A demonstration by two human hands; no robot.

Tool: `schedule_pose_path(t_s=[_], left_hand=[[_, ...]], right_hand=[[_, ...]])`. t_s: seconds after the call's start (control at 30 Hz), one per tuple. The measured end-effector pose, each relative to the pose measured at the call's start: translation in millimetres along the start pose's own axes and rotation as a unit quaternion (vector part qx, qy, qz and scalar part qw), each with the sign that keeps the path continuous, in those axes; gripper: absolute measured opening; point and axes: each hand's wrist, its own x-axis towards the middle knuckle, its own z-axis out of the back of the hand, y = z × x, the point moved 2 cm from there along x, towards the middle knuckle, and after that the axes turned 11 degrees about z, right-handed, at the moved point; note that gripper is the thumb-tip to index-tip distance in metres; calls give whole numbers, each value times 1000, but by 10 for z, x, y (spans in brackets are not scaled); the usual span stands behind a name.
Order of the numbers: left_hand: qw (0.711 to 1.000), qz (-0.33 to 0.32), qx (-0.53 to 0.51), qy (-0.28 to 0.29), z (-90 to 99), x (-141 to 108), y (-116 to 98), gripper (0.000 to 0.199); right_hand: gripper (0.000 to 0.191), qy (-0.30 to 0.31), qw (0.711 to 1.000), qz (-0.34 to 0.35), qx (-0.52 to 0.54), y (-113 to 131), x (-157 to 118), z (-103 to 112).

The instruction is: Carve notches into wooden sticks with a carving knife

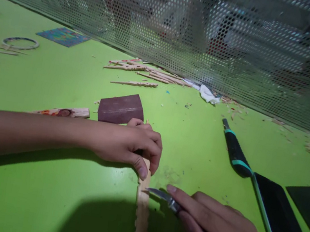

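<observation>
A narrow strip of pale wood [143, 213] with notched, wavy edges lies on the green table, pointing toward me. Gripping its upper part, my left hand [138, 145] is closed with the thumb on top of the wood; its far end is mostly hidden by the fingers. My right hand [214, 225] is closed around the dark handle of a small carving knife [161, 194]. The knife's tip meets the face of the strip just below my left thumb. Much of the handle is covered by my palm.
Brown sandpaper [122, 109] lies beyond my left hand, beside a painted wood piece [69, 112]. Carved sticks [150, 71] and white tissue [208, 95] sit along the perforated metal screen [170, 27]. A black tool with teal bands [235, 149] lies right; a tape ring [21, 43] left.
</observation>
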Motion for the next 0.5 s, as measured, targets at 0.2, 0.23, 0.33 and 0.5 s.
schedule_pose_path(t_s=[0.2,0.23,0.33,0.5], left_hand=[[993,-32,114,-30,-28,-60,-134,5],[990,-40,130,-32,-40,-64,-159,6],[983,-48,170,-49,-83,-59,-234,13],[968,-38,227,-101,-74,-19,-389,16]], right_hand=[[25,-181,962,-198,53,-127,-91,57],[25,-204,946,-243,64,-145,-94,60],[37,-241,884,-354,187,-188,-49,39],[48,-274,803,-407,337,-288,-3,0]])
